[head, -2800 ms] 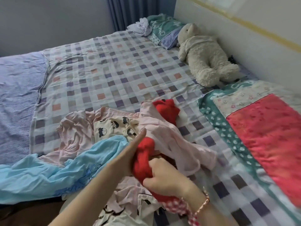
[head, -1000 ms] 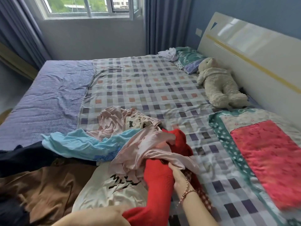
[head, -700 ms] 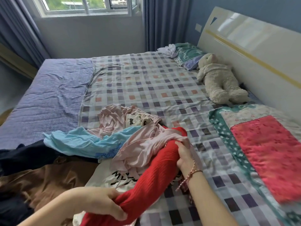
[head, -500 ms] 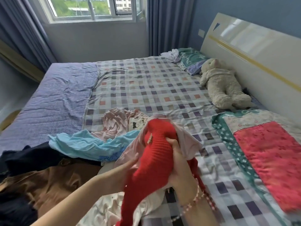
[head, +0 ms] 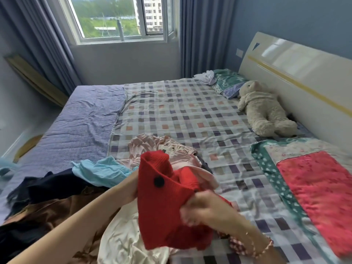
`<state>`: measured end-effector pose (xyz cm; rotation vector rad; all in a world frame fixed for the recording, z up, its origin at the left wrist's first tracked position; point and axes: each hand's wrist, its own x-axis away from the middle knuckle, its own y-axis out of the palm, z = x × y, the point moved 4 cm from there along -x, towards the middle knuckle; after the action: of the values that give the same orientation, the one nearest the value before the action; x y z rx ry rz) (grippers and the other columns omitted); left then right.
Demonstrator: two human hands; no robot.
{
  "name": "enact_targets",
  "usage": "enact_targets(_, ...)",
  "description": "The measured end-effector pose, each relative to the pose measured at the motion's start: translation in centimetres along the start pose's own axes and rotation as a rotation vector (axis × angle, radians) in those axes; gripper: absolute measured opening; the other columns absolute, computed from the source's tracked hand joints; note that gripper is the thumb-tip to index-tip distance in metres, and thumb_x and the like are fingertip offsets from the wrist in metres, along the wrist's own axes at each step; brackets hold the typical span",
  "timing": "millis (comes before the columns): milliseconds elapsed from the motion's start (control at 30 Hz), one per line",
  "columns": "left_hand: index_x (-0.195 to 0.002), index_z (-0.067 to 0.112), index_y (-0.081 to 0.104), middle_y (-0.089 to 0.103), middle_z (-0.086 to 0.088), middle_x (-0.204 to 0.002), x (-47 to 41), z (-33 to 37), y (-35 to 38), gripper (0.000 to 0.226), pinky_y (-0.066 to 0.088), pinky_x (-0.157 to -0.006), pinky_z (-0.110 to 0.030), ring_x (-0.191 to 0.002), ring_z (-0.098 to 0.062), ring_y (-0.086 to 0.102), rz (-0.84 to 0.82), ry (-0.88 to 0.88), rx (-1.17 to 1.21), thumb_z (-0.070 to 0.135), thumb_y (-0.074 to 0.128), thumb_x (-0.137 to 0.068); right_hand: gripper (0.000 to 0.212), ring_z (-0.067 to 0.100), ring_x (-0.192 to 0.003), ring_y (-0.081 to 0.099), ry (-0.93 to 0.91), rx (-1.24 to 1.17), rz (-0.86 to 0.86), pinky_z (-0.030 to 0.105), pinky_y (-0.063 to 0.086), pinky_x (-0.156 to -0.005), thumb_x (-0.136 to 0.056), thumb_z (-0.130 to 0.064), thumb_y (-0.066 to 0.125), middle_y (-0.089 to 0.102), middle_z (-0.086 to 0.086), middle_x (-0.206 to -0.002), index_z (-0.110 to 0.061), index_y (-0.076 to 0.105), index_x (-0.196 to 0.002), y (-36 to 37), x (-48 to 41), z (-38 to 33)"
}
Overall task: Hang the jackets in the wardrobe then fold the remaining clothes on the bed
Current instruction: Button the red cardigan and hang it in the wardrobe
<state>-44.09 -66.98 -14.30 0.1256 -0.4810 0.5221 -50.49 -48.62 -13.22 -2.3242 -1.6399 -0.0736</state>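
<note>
Red knit garment [head: 162, 210] gripped by right hand [head: 202, 208]; left hand [head: 132, 189] behind it, grip unclear.

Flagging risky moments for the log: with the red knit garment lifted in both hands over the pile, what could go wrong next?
The red knit garment is bunched in the right hand and left hand, so it may fold crooked. The pink garment lies right behind it and may get dragged along.

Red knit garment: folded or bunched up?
Bunched, not folded: the red knit garment hangs crumpled above the bed, gripped by the right hand; the left hand is mostly hidden behind it.
</note>
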Motion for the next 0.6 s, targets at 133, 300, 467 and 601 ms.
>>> enact_targets(133,-0.063,0.004,0.041,0.045,0.002,-0.03,4.3,5.1,1.1,0.035,0.035,-0.032,-0.011,-0.027,0.001,0.043,-0.14,0.142,-0.01,-0.013,0.031,-0.092,0.038,-0.002,-0.079,0.058,-0.177,0.019,0.563,0.01,0.045,-0.071,-0.08,-0.006,0.07,0.062,-0.005,-0.098,-0.028,0.056,-0.107,-6.8,-1.8,-3.5)
enact_targets(300,-0.064,0.007,0.072,0.066,0.001,-0.056,8.4,10.1,1.6,0.04,0.049,-0.05,-0.013,-0.049,-0.006,0.062,-0.496,0.248,-0.134,0.016,0.087,-0.028,0.044,0.005,-0.109,0.052,-0.153,0.295,0.047,0.034,0.044,-0.101,-0.077,-0.01,0.07,0.052,-0.009,-0.124,-0.025,0.056,-0.116,-3.2,-5.8,-3.5)
enact_targets(467,-0.079,0.018,0.078,0.072,-0.005,-0.075,7.2,10.5,-1.9,0.055,0.054,-0.06,-0.021,-0.064,-0.013,0.068,-0.311,0.228,-0.16,0.018,0.077,-0.024,0.004,0.01,-0.071,0.058,-0.163,0.207,0.27,0.036,0.053,-0.074,-0.079,-0.016,0.064,0.064,0.002,-0.075,-0.016,0.061,-0.076,-4.0,-5.5,-5.0)
enact_targets(601,-0.086,0.027,0.066,0.064,0.0,-0.098,7.4,9.2,-2.5,0.057,0.043,-0.083,-0.026,-0.092,-0.011,0.059,0.038,0.409,-0.594,0.065,0.057,-0.045,0.018,0.007,-0.061,0.049,-0.343,0.249,0.479,0.023,0.04,-0.059,-0.073,-0.005,0.068,0.054,-0.004,-0.064,-0.015,0.053,-0.069,-5.9,-3.4,-11.6)
